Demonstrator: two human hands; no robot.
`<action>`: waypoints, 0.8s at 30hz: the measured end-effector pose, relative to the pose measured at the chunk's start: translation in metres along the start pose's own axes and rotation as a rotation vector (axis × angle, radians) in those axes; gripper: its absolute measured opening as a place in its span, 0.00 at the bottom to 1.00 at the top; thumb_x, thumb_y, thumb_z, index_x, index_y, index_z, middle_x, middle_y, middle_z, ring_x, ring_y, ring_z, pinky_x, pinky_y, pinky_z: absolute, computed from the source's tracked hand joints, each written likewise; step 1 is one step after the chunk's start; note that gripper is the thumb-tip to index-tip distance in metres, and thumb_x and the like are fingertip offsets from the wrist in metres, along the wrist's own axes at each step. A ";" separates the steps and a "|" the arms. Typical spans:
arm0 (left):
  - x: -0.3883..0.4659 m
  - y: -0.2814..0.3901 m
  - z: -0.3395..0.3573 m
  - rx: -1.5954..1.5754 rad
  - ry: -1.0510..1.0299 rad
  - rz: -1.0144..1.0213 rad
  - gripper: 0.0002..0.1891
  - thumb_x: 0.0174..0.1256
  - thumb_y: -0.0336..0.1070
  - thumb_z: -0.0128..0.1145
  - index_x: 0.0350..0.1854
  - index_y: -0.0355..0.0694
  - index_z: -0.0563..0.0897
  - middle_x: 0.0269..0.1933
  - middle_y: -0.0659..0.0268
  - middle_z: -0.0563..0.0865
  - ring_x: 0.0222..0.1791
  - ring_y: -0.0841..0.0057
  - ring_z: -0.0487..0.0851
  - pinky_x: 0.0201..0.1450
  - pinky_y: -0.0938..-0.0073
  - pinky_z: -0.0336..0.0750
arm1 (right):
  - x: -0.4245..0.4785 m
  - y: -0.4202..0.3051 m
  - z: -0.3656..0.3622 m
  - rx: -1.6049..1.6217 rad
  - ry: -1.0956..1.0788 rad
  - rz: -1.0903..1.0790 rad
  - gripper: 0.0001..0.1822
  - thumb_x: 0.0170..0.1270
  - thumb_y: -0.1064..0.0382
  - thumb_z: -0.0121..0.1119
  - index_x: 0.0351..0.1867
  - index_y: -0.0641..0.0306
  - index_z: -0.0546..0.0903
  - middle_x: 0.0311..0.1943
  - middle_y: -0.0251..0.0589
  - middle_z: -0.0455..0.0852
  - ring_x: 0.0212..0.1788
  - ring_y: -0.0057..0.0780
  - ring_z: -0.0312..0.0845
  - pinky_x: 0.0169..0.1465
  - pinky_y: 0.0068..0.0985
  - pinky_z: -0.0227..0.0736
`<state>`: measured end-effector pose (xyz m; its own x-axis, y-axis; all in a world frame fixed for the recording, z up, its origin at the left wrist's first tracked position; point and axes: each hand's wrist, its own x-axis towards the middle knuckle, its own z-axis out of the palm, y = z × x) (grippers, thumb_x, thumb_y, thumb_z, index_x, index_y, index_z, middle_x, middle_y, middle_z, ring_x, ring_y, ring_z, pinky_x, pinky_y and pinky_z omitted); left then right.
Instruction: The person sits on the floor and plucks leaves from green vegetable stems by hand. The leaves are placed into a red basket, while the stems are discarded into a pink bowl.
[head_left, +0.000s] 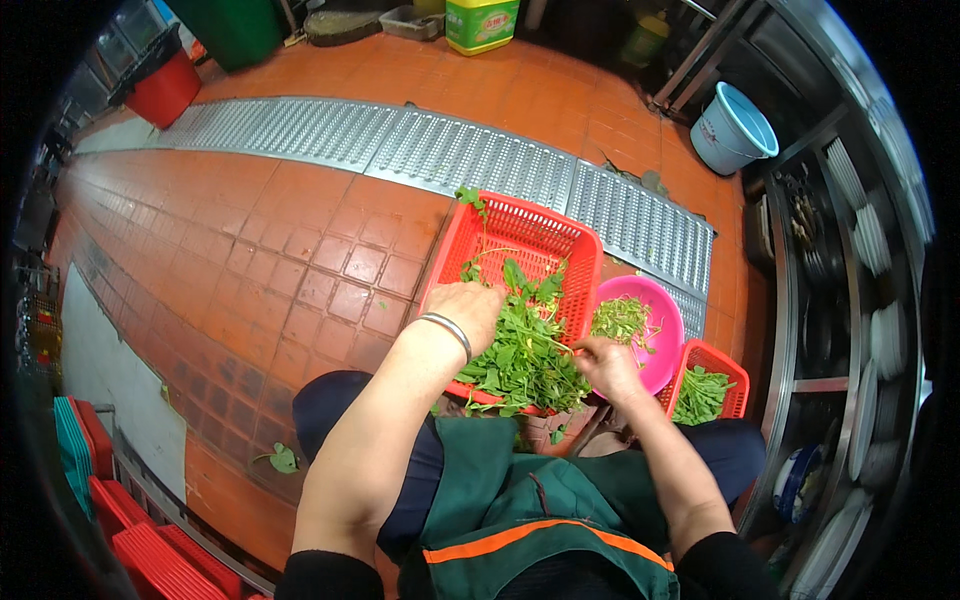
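A large red plastic basket (592, 247) holds a heap of leafy greens (525, 352) at its near end. My left hand (466, 304) is over the basket's left side, at the edge of the greens, its fingers partly hidden behind the back of the hand. My right hand (607, 365) is at the basket's right rim with thumb and fingertips pinched together at a thin green stem. Beside it stands a pink plastic basin (670, 307) with picked stems and bits (622, 319). Right of the basin, a small red basket (739, 375) contains leafy greens (703, 395).
A metal drain grate (480, 157) crosses the tiled floor beyond the basket. A light blue bucket (724, 139) stands at the upper right, near shelves of stacked plates (870, 240). A red bin (161, 90) is at the upper left. A loose leaf (283, 458) lies on the floor.
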<state>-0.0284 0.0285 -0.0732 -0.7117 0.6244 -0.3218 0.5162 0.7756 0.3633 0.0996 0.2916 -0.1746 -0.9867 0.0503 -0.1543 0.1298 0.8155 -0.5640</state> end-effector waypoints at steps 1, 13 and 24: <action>-0.002 0.000 -0.002 -0.027 0.031 0.007 0.13 0.60 0.34 0.55 0.46 0.38 0.78 0.38 0.50 0.85 0.45 0.52 0.83 0.49 0.53 0.77 | 0.004 -0.001 0.018 0.002 -0.035 0.019 0.16 0.54 0.58 0.68 0.44 0.59 0.85 0.36 0.45 0.88 0.38 0.39 0.86 0.46 0.33 0.80; -0.018 -0.016 -0.017 -0.116 0.021 -0.062 0.09 0.60 0.33 0.56 0.41 0.37 0.81 0.38 0.49 0.86 0.45 0.53 0.84 0.48 0.53 0.76 | 0.009 -0.039 0.057 0.361 0.068 0.269 0.10 0.60 0.64 0.62 0.42 0.64 0.83 0.30 0.41 0.88 0.29 0.25 0.83 0.35 0.25 0.77; -0.015 0.034 0.001 -0.591 -0.099 0.399 0.20 0.60 0.42 0.63 0.49 0.33 0.82 0.38 0.49 0.86 0.41 0.57 0.85 0.47 0.62 0.77 | -0.028 -0.096 -0.056 1.495 -0.251 0.422 0.06 0.66 0.65 0.61 0.37 0.66 0.80 0.30 0.41 0.86 0.24 0.23 0.79 0.30 0.20 0.76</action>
<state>0.0003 0.0454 -0.0571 -0.4613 0.8772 -0.1335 0.3634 0.3240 0.8735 0.1096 0.2444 -0.0708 -0.8347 -0.0989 -0.5417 0.5061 -0.5255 -0.6839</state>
